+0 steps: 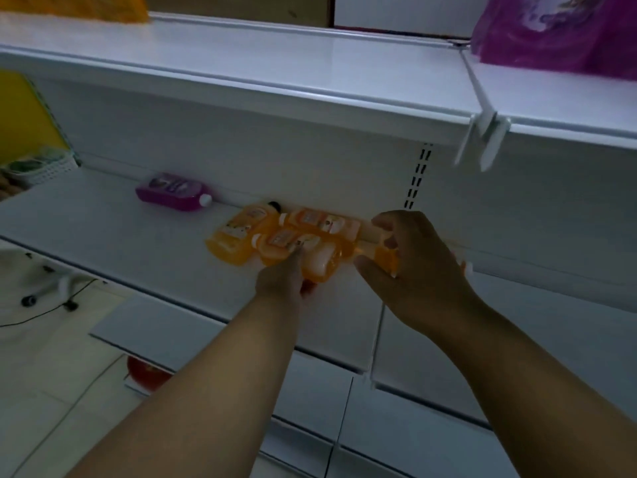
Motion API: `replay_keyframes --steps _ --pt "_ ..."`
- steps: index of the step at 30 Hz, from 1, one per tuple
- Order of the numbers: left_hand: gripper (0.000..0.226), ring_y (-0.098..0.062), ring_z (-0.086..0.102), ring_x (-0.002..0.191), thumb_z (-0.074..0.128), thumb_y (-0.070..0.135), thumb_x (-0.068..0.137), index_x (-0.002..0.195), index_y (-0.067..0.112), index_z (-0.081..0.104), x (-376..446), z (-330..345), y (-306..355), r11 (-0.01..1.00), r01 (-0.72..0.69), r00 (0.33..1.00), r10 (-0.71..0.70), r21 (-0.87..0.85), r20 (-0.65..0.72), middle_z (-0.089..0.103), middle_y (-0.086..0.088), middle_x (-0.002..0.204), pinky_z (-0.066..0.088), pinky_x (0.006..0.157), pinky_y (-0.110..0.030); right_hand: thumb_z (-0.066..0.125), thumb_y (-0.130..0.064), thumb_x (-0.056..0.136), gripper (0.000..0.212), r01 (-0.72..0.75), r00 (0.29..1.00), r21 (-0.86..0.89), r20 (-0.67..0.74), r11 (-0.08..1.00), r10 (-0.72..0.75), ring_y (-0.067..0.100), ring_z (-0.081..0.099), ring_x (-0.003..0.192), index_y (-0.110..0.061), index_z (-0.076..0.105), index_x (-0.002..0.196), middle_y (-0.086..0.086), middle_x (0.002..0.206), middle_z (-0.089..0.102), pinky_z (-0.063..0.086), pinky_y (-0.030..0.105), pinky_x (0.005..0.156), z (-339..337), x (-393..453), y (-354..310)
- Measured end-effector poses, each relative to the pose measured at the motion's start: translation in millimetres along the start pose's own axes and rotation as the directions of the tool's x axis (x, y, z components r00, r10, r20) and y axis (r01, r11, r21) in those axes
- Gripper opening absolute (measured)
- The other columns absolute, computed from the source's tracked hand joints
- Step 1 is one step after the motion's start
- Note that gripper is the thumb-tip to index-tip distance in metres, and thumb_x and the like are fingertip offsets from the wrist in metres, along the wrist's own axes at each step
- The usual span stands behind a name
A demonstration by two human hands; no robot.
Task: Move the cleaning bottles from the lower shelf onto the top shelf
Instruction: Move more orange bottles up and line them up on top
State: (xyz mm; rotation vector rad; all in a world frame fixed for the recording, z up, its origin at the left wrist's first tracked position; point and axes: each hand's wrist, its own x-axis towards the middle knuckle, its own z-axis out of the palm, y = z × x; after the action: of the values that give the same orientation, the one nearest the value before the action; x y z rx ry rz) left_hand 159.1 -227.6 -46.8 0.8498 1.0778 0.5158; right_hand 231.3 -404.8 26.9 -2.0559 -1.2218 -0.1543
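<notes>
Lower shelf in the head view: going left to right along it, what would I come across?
White slotted plastic basket → magenta plastic bottle lying on its side → cluster of orange plastic bottles lying flat → right hand, gripping one orange bottle.

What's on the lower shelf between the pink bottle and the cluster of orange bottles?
Nothing: in the head view the stretch of lower shelf between the pink bottle lying on its side and the orange bottles is bare white surface.

Both hands reached among orange bottles (275, 236) lying on the lower shelf (103, 229); the left hand (282, 276) and right hand (410, 260) each gripped one; a pink bottle (170, 191) lay apart.
</notes>
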Motion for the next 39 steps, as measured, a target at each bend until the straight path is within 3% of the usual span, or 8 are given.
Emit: replay_keyframes --steps 5,10,16,21,24,30,36,39 --pt "0.039 -0.027 0.073 0.098 0.067 0.025 0.085 0.121 0.011 0.064 -41.5 -72.4 9.9 0.944 -0.031 0.929 0.148 -0.328 0.339 0.074 -0.010 0.111 0.060 0.076 -0.041 0.060 -0.048 0.087 0.046 0.003 1.000 0.052 0.006 0.999 -0.004 0.010 0.051 0.098 -0.029 0.045 0.126 -0.011 0.113 0.040 0.046 0.027 0.076 41.4 25.3 -13.0" --pt "0.049 -0.033 0.065 0.115 0.062 0.042 0.088 0.131 0.017 0.062 -62.0 -138.8 59.9 0.878 0.038 0.865 0.210 -0.477 0.455 0.068 -0.014 0.127 0.057 0.085 -0.049 0.065 -0.039 0.087 0.027 -0.178 0.984 0.220 0.015 0.959 0.179 0.002 0.056 0.088 -0.037 0.049 0.109 -0.008 0.110 0.056 0.044 0.022 0.068 111.0 56.0 -36.6" --pt "0.039 -0.025 0.074 0.080 0.073 0.022 0.071 0.109 0.014 0.071 -47.4 -209.3 117.2 0.928 -0.182 0.835 0.321 -0.325 0.448 0.075 -0.009 0.088 0.059 0.064 -0.040 0.058 -0.062 0.083 0.068 -0.416 0.900 -0.017 0.133 0.909 0.415 0.031 0.050 0.122 -0.021 0.047 0.136 0.013 0.138 0.047 0.045 0.039 0.096 214.8 116.3 -72.5" --pt "0.060 -0.026 0.073 0.078 0.078 0.029 0.054 0.111 0.013 0.068 -28.8 -254.3 143.8 0.950 -0.251 0.819 0.311 -0.186 0.482 0.073 -0.010 0.088 0.058 0.063 -0.041 0.053 -0.063 0.087 0.075 -0.535 0.802 -0.272 0.134 0.800 0.582 0.040 0.028 0.138 -0.019 0.036 0.145 0.020 0.154 0.026 0.037 0.044 0.102 264.9 149.3 -104.0" --pt "0.064 -0.028 0.073 0.081 0.079 0.032 0.051 0.111 0.014 0.067 -20.6 -273.9 156.3 0.955 -0.280 0.819 0.289 -0.093 0.496 0.073 -0.012 0.092 0.058 0.066 -0.044 0.063 -0.055 0.082 0.075 -0.574 0.767 -0.276 0.149 0.771 0.624 0.043 0.037 0.130 -0.023 0.035 0.144 0.024 0.151 0.024 0.041 0.043 0.097 266.5 138.0 -115.0" --pt "0.069 -0.027 0.070 0.085 0.079 0.032 0.052 0.116 0.013 0.063 1.6 -288.2 165.1 0.957 -0.281 0.804 0.273 -0.066 0.528 0.071 -0.010 0.093 0.055 0.073 -0.045 0.082 -0.051 0.061 0.135 -0.685 0.595 -0.189 0.413 0.704 0.690 0.041 0.042 0.130 -0.040 -0.018 0.150 0.016 0.156 0.024 0.045 0.043 0.093 263.2 112.7 -132.6" --pt "0.068 -0.032 0.067 0.090 0.080 0.035 0.054 0.116 0.012 0.062 2.4 -306.6 153.5 0.943 -0.333 0.792 0.293 -0.024 0.536 0.070 -0.011 0.094 0.053 0.077 -0.048 0.082 -0.044 0.068 0.125 -0.731 0.652 0.013 0.309 0.683 0.692 0.038 0.048 0.126 -0.046 -0.012 0.150 0.014 0.153 0.027 0.046 0.038 0.092 272.7 103.6 -143.8" --pt "0.065 -0.032 0.068 0.091 0.079 0.035 0.055 0.115 0.015 0.063 -5.5 -313.4 153.1 0.921 -0.389 0.785 0.340 -0.014 0.518 0.070 -0.011 0.096 0.054 0.079 -0.050 0.085 -0.040 0.066 0.129 -0.627 0.779 0.207 0.132 0.751 0.613 0.029 0.051 0.123 -0.047 -0.014 0.149 0.009 0.149 0.033 0.044 0.031 0.088 269.7 82.8 -152.2"
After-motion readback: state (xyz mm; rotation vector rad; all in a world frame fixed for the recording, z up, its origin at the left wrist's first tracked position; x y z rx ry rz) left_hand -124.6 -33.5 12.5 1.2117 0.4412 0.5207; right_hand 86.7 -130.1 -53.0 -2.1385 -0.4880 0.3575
